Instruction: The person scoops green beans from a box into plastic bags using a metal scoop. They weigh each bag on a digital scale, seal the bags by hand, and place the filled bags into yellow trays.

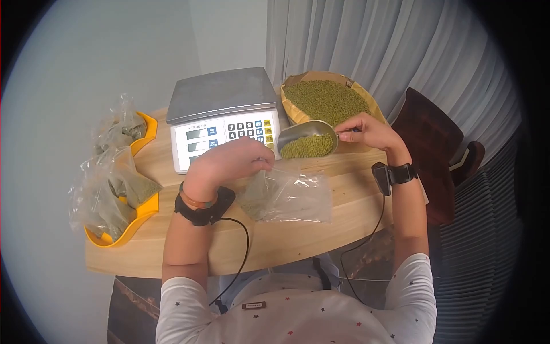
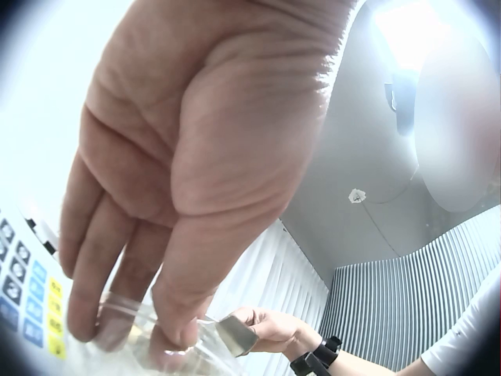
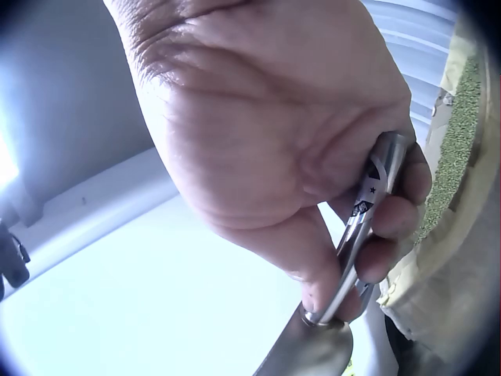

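My right hand (image 1: 372, 133) grips the handle of a metal scoop (image 1: 298, 131) that holds green beans (image 1: 310, 147); in the right wrist view the fingers wrap the scoop's handle (image 3: 364, 211). With my left hand (image 1: 232, 160) I pinch the edge of a clear plastic bag (image 1: 303, 198) lying on the table, below the scoop. The left wrist view shows the thumb and fingers of the left hand (image 2: 188, 157) at the bag's rim (image 2: 129, 305). Behind the scoop stands a large open sack (image 1: 375, 109) of green beans.
A scale (image 1: 223, 94) with a keypad stands behind my left hand. On the left of the wooden table (image 1: 137, 258), filled clear bags (image 1: 106, 200) rest in yellow holders (image 1: 140, 215). A dark red chair (image 1: 424, 149) is at the right, and cables hang from both wrists.
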Available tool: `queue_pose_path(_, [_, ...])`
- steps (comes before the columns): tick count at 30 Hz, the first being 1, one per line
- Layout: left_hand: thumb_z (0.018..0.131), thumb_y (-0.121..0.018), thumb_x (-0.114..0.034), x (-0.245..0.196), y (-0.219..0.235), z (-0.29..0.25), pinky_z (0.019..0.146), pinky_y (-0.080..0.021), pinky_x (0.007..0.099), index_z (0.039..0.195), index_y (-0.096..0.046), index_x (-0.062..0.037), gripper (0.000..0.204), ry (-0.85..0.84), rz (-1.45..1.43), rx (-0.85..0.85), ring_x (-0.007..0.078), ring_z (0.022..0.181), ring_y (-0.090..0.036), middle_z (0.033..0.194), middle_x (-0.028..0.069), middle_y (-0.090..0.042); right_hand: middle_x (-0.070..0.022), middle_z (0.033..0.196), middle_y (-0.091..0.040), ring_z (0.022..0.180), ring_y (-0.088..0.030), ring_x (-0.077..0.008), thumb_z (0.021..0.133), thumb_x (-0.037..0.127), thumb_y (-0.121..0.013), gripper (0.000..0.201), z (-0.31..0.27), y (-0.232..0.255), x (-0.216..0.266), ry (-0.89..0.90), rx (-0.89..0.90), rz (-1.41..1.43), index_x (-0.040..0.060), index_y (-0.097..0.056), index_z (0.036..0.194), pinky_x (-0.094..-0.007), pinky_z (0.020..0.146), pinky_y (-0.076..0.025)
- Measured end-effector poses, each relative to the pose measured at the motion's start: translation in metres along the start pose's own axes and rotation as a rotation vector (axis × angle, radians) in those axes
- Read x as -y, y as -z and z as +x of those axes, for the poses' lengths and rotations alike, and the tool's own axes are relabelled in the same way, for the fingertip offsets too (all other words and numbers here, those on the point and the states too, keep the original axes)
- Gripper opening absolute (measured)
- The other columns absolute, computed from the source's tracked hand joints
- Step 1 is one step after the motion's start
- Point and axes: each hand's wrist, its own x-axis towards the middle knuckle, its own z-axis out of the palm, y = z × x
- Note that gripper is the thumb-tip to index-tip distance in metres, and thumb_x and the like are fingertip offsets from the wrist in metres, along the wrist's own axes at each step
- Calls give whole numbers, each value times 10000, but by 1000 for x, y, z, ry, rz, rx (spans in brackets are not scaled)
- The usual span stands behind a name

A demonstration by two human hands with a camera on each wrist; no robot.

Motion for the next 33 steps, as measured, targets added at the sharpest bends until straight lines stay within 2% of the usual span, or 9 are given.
queue_pose_path(2, [892, -605, -154, 1, -1, 0, 795, -507, 399, 950, -686, -28, 160, -7, -11, -9, 346, 894, -646, 908, 161, -682, -85, 916, -742, 801, -661, -193, 897, 149, -701, 251, 2, -8, 15, 142, 31, -256, 26, -716, 1115, -324, 747, -505])
queue_pose_path(9, [890, -601, -149, -1, -1, 0, 787, -507, 400, 955, -689, -38, 156, 11, -33, -1, 347, 874, -644, 885, 161, -680, -168, 893, -690, 866, -638, -363, 850, 121, -696, 219, -3, -49, 91, 128, -41, -781, 35, -730, 1049, -430, 761, -490])
queue_pose_path(15, [897, -582, -146, -3, 0, 0, 761, -494, 405, 917, -655, -37, 133, 41, -14, 33, 344, 836, -632, 843, 153, -663, -168, 885, -699, 846, -655, -345, 821, 126, -708, 191, -8, -56, 103, 219, -133, -895, 38, -736, 989, -431, 740, -496])
queue_pose_path(20, [907, -571, -132, -8, 5, -3, 733, -479, 396, 876, -619, -23, 123, 49, -33, 22, 337, 786, -605, 808, 150, -640, -205, 894, -691, 811, -654, -346, 863, 133, -680, 219, -14, -19, 82, 96, -216, -702, 18, -711, 1047, -411, 733, -499])
queue_pose_path(22, [912, -568, -129, -10, 7, -4, 725, -475, 394, 869, -610, -18, 126, 44, -33, 18, 335, 773, -595, 800, 150, -634, -208, 877, -687, 779, -635, -326, 875, 109, -659, 210, -13, -7, 72, 53, -414, -590, -16, -692, 1040, -379, 750, -489])
queue_pose_path(24, [923, -564, -123, -10, 9, -5, 713, -468, 396, 867, -605, -14, 129, -59, -59, -46, 333, 762, -588, 799, 147, -630, -211, 867, -681, 761, -610, -322, 880, 91, -637, 218, -8, 4, 58, -77, -451, -631, -22, -682, 1061, -371, 752, -484])
queue_pose_path(26, [930, -588, -137, -17, 15, -9, 705, -468, 385, 890, -599, -5, 139, -66, -36, -48, 327, 750, -576, 808, 148, -624, -240, 919, -684, 865, -657, -393, 865, 22, -612, 225, -1, 14, 15, -125, -502, -725, 1, -693, 1073, -427, 786, -505])
queue_pose_path(29, [938, -610, -150, -26, 17, -13, 697, -467, 374, 916, -596, 4, 156, -43, 5, -47, 325, 741, -565, 819, 148, -620, -254, 947, -682, 926, -653, -418, 791, -68, -561, 339, 7, 17, -41, -184, -482, -775, 23, -711, 1080, -443, 821, -510])
queue_pose_path(33, [936, -604, -133, -28, 16, -13, 695, -471, 373, 912, -603, 3, 138, -47, 46, -92, 342, 746, -567, 817, 150, -624, -278, 995, -667, 967, -660, -406, 748, -81, -541, 418, 11, 10, -66, -256, -455, -765, 60, -733, 1092, -444, 837, -524])
